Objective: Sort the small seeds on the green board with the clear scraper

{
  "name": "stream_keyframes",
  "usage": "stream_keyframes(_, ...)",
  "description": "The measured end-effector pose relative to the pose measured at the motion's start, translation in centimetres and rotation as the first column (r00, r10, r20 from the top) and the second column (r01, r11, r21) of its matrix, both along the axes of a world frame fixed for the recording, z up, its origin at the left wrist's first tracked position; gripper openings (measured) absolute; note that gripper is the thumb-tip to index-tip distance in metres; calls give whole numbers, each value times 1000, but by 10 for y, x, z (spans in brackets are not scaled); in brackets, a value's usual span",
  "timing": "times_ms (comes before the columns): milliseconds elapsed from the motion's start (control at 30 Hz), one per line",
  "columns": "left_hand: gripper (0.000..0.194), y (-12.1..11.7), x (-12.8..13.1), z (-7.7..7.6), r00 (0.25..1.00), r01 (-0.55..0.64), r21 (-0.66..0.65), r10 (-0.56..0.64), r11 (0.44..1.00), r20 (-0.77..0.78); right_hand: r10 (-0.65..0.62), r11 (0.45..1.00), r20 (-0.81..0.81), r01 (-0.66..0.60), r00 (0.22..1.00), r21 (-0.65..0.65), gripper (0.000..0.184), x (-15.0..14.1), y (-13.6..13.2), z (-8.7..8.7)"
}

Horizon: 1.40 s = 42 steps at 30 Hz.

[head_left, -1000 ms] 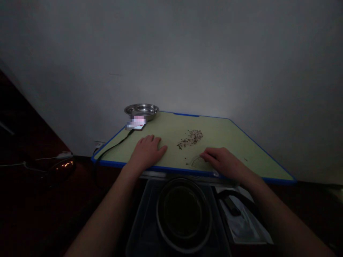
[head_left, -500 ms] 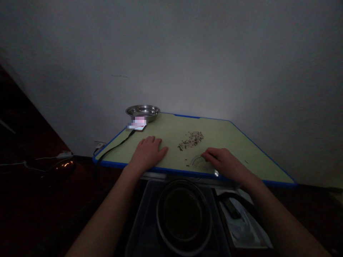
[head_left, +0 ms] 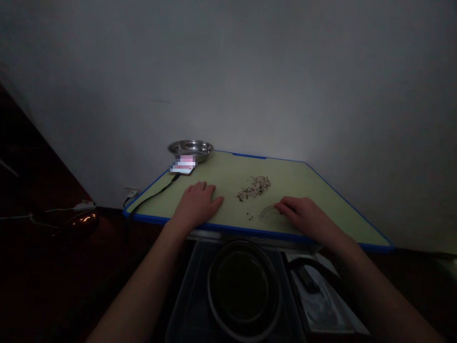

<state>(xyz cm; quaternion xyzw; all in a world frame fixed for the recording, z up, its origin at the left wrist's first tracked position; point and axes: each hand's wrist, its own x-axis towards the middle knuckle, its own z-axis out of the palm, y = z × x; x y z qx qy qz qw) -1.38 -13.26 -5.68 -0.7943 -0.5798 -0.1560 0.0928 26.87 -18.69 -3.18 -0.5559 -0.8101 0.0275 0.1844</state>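
Observation:
My left hand (head_left: 197, 206) lies flat on the pale green tabletop (head_left: 221, 171), fingers spread and holding nothing. Pinched between the fingers of my right hand (head_left: 302, 214) is a clear protractor (head_left: 268, 214), resting at the table's near side with its curved edge toward the left. Beyond it lies a scattered patch of small dark seeds or beans (head_left: 260, 186), too small to name surely. A few stray grains (head_left: 250, 217) sit just left of the protractor. Part of the protractor is hidden by my right hand.
A shiny metal basin (head_left: 191, 148) stands at the back left corner. In front of it lies a lit phone (head_left: 184, 166) with a black cable (head_left: 153, 194). Below the blue table edge, a dark round bowl (head_left: 244, 288) sits on a plastic box (head_left: 189, 290).
My right hand has moved slightly right, and the protractor has shifted right with it, away from the stray grains. My left hand stays where it was.

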Motion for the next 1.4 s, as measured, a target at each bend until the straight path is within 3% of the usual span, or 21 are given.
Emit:
stream_keyframes(267,49,-2,1,2,1000,5,2,-5,1000,-2,5,1000,3,-5,1000,22,32,-15,7,-2)
stream_keyframes(500,47,0,0,1,1000,1,-1,-1,1000,14,66,998,-30,-67,997,-17,34,-13,6,-3)
stream_keyframes(1033,48,0,0,1,1000,3,3,-3,1000,17,68,998,-104,-69,992,-8,32,-10,4,-5)
stream_keyframes(1400,48,-1,0,0,1000,6,8,-6,1000,10,64,998,-59,-64,996,-11,33,-18,7,-8)
